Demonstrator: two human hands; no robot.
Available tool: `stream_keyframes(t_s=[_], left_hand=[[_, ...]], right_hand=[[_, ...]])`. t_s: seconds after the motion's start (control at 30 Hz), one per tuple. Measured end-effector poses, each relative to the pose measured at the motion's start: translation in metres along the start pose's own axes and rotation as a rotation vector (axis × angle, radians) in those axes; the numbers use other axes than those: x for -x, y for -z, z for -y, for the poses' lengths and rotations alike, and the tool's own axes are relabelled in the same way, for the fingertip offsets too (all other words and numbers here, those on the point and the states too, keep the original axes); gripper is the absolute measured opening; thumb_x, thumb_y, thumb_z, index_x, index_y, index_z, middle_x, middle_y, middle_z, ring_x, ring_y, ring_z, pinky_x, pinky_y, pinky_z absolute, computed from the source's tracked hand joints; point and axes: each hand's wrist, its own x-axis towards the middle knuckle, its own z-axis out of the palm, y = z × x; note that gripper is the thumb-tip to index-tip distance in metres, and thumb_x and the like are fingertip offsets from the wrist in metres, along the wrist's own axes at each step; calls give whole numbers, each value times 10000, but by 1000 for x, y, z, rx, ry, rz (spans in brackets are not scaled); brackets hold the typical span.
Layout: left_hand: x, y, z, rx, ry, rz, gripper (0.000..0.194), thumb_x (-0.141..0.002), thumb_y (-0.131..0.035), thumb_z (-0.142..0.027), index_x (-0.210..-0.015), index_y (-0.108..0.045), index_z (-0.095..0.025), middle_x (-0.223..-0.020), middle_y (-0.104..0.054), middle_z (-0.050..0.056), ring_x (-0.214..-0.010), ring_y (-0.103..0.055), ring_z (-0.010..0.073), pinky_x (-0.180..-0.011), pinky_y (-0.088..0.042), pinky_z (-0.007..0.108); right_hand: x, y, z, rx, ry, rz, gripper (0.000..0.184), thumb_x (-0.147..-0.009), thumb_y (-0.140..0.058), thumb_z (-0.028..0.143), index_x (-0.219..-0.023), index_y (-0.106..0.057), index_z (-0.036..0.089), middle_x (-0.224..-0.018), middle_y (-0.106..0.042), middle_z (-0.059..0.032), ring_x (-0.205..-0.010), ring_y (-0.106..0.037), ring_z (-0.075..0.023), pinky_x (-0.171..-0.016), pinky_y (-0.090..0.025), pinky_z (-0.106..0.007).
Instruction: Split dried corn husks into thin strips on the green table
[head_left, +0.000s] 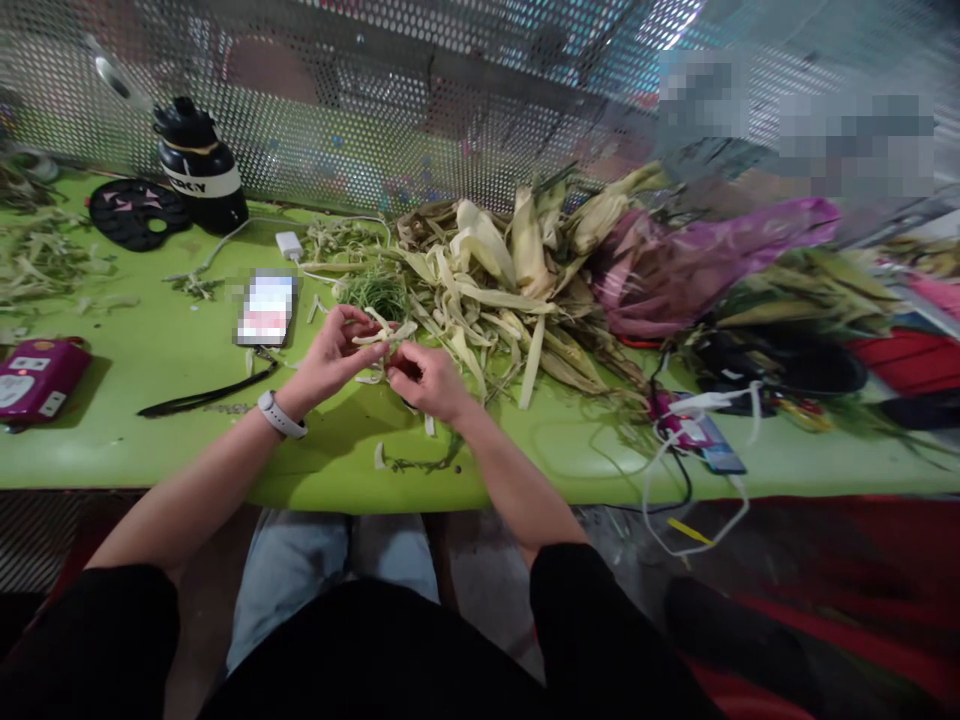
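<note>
Over the green table (150, 440), my left hand (330, 355) and my right hand (427, 378) meet close together. Both pinch a pale strip of corn husk (379, 335) that runs between their fingertips. My left wrist wears a white band. Just behind the hands lies a big heap of dried corn husks (495, 290) with a tuft of thin green strands (379, 292) at its left edge. Small husk scraps (409, 460) lie on the table below my hands.
A phone (265, 308) with a black strap lies left of my hands, a white charger (288, 244) behind it. A black bottle (201, 168) and dark lid stand at the back left, a magenta case (34, 380) far left. A purple bag (675, 260), cables and a perforated metal screen are nearby.
</note>
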Motion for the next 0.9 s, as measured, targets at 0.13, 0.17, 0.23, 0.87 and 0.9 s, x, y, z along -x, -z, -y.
stream_keyframes(t_s=[0.13,0.17,0.23,0.87,0.9], left_hand=[[-2,1,4,-234,8,-143,394,-749,-814,-343,-927,-501,-183,-869,-576,9,-736,-574,100,-612,-484,214],[-2,1,5,-257,23,-154,384,-753,-810,-356,-910,-506,-182,-811,-561,-6,-677,-547,89,-570,-453,208],[-2,0,5,-213,65,-138,350,-798,-764,-396,-892,-504,-182,-727,-553,-23,-609,-522,83,-533,-421,209],[0,-16,19,589,392,-101,179,-729,-829,-251,-889,-769,-197,-860,-723,6,-780,-627,97,-725,-491,215],[1,-18,18,613,393,-90,178,-730,-830,-258,-884,-767,-195,-850,-719,3,-770,-623,93,-715,-492,207]], right_hand=[[0,-7,-6,156,146,-50,128,-850,-526,277,-755,-544,193,-687,-600,-12,-601,-484,-127,-597,-385,-268],[1,-8,-7,197,172,-60,132,-863,-517,273,-766,-554,191,-712,-622,-24,-617,-502,-132,-607,-393,-270],[0,-10,-11,282,211,-78,147,-889,-501,264,-790,-578,188,-761,-658,-44,-654,-538,-142,-632,-411,-272],[-1,-18,-21,642,277,-85,262,-975,-487,308,-953,-714,179,-965,-699,-90,-809,-617,-178,-670,-455,-284],[-1,-19,-20,629,264,-88,276,-980,-478,314,-965,-717,177,-979,-694,-96,-813,-616,-179,-672,-458,-286]])
